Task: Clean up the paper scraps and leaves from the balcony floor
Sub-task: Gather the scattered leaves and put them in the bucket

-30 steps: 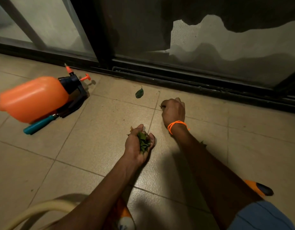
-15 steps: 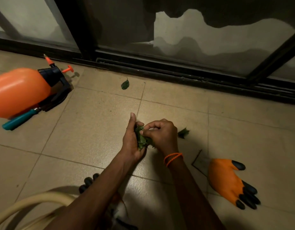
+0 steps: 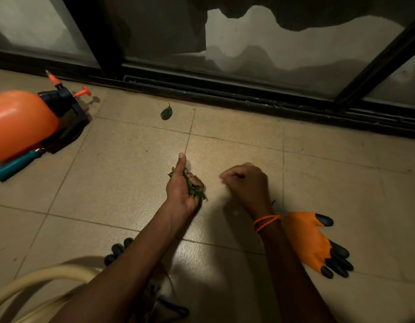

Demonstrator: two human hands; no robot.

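Note:
My left hand (image 3: 178, 194) grips a bunch of green leaves (image 3: 195, 191) in its palm, thumb pointing up, low over the beige tile floor (image 3: 122, 164). My right hand (image 3: 247, 185), with an orange thread round its wrist, hovers just right of it with the fingers curled in. It is blurred, and I see nothing in it from above. One dark green leaf (image 3: 166, 112) lies alone on the tiles farther out, near the sliding-door track (image 3: 225, 89). No paper scraps show.
An orange pressure sprayer (image 3: 22, 122) lies at the left with a teal-handled tool (image 3: 13, 166) beside it. An orange glove with black fingertips (image 3: 311, 241) lies beside my right forearm. A cream hose (image 3: 38, 278) and a black glove (image 3: 117, 250) lie near my left arm.
My right hand took a leaf off the floor near the track, pressed it into my left palm, then pulled away to the right. The leaf seen right of my hands is now out of sight.

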